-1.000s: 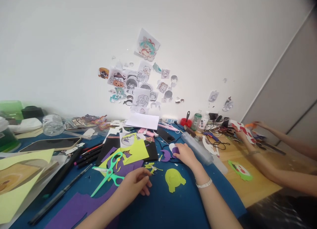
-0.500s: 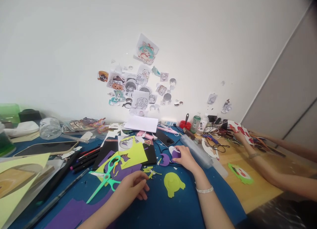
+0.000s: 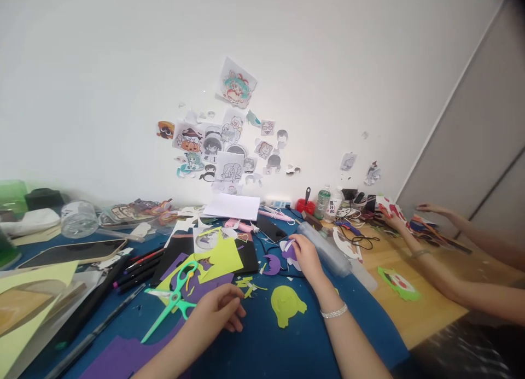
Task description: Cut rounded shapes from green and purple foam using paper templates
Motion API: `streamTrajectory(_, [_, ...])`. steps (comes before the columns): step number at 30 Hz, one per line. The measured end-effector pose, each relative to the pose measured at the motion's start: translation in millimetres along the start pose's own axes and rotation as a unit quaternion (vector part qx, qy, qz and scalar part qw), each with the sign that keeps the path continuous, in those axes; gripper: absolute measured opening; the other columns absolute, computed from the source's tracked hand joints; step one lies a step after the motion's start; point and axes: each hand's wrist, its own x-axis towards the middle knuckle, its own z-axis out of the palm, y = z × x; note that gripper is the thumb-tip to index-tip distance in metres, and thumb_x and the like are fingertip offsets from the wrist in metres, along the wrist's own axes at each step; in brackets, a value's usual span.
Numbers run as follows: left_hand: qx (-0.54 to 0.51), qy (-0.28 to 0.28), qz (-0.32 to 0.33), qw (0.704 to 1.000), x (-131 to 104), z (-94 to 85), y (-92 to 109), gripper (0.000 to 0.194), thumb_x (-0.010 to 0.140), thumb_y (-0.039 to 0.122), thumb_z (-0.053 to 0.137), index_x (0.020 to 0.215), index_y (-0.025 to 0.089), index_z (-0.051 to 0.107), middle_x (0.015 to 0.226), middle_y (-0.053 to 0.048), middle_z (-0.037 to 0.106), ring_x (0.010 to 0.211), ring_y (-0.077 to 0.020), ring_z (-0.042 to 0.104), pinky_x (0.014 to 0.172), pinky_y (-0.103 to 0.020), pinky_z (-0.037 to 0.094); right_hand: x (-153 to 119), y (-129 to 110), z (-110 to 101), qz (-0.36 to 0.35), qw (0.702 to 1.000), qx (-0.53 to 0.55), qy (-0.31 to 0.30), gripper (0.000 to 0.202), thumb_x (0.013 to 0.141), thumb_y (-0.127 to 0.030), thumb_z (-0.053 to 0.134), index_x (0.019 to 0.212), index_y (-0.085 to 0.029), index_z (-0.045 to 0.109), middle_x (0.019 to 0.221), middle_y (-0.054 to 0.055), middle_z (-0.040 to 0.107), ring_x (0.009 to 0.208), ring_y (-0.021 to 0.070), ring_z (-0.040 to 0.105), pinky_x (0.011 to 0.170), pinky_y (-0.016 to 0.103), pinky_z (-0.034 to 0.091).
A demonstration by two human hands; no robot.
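My right hand [image 3: 305,254] has thumb and fingers closed on a small purple-and-white paper cutout [image 3: 288,251], tilted over the blue mat. Just left of it lies a crescent-like purple paper piece [image 3: 272,264] with pointed notches. My left hand [image 3: 223,309] rests near the mat, fingers loosely bent and apart, with nothing in it. Next to that hand are green-handled scissors [image 3: 174,301], lying open on paper, and thin yellow-green scraps [image 3: 248,286]. A yellow-green paper head shape [image 3: 287,305] lies flat between my forearms.
Yellow-green sheet [image 3: 223,258] and purple paper [image 3: 123,357] lie at left. Behind are a dark phone [image 3: 270,229], pink pens [image 3: 279,215] and a clear plastic roll [image 3: 324,250]. On the right, a co-worker's hand [image 3: 396,221] holds red-and-white paper.
My right hand has turned the purple-and-white cutout, and more white shows under it. My left hand stays nearly still. A co-worker's other hand, far right, has lifted into clearer view.
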Motion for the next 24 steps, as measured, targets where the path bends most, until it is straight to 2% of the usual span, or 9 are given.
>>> streamTrajectory(4, [0.0,0.006,-0.002,1.0,-0.8,0.1,0.4,0.035,0.065,0.046,0.053,0.082,0.016,0.047,0.065,-0.001,0.06,0.054,-0.0163,0.061,0.053,-0.029,0.045,0.7,-3.3,-2.1,-0.046,0.999,0.009,0.01,0.037,0.078,-0.006,0.035,0.108,-0.018,0.053,0.106,0.01,0.051,0.101,0.0205,0.05,0.09,0.036,0.04])
streamTrajectory(7, [-0.003,0.009,-0.003,1.0,-1.1,-0.1,0.6,0.035,0.064,0.046,0.054,0.082,0.016,0.047,0.065,-0.001,0.06,0.054,-0.0164,0.061,0.053,-0.029,0.045,0.1,-3.4,-5.2,-0.081,0.995,0.004,0.05,0.038,0.078,-0.005,0.033,0.108,-0.019,0.053,0.109,0.011,0.046,0.102,0.0209,0.048,0.09,0.037,0.04])
streamTrajectory(10, [-0.003,0.011,-0.001,1.0,-1.0,-0.1,0.7,0.036,0.064,0.046,0.054,0.081,0.016,0.048,0.064,-0.001,0.06,0.054,-0.0164,0.061,0.053,-0.029,0.045,-1.7,-2.2,-5.5,-0.111,0.99,-0.005,0.086,0.042,0.078,-0.002,0.029,0.109,-0.017,0.053,0.112,0.013,0.042,0.1,0.0207,0.047,0.089,0.038,0.04])
streamTrajectory(13, [0.001,0.016,-0.001,1.0,-0.4,-0.2,-0.1,0.036,0.064,0.046,0.054,0.081,0.015,0.048,0.064,-0.001,0.06,0.053,-0.0165,0.061,0.052,-0.028,0.045,-3.4,-2.0,-0.3,-0.135,0.988,0.0,0.079,0.041,0.076,-0.001,0.031,0.102,-0.017,0.058,0.112,0.012,0.042,0.093,0.0192,0.048,0.086,0.038,0.042])
streamTrajectory(16, [0.002,0.018,0.003,1.0,0.8,-1.3,-2.8,0.034,0.066,0.045,0.054,0.082,0.015,0.049,0.065,-0.001,0.06,0.054,-0.0167,0.062,0.053,-0.028,0.045,-3.5,-2.2,6.9,-0.14,0.987,0.008,0.074,0.034,0.075,-0.003,0.035,0.088,-0.017,0.063,0.108,0.011,0.046,0.09,0.0199,0.047,0.081,0.037,0.043])
streamTrajectory(21, [0.0,0.01,0.012,1.0,2.4,-4.2,-8.4,0.031,0.069,0.044,0.053,0.083,0.016,0.05,0.067,-0.001,0.062,0.055,-0.0169,0.062,0.054,-0.028,0.046,-1.1,-1.7,10.3,-0.128,0.987,0.022,0.095,0.041,0.075,-0.001,0.032,0.099,-0.016,0.061,0.103,0.011,0.05,0.095,0.0218,0.046,0.083,0.037,0.041])
streamTrajectory(24, [0.002,0.014,0.012,1.0,1.5,-4.6,-6.9,0.032,0.069,0.044,0.053,0.083,0.016,0.051,0.067,-0.002,0.062,0.055,-0.0167,0.062,0.053,-0.028,0.046,-1.0,-2.0,9.2,-0.116,0.987,0.032,0.106,0.038,0.073,-0.001,0.033,0.09,-0.016,0.064,0.1,0.011,0.05,0.088,0.0206,0.048,0.079,0.035,0.042])
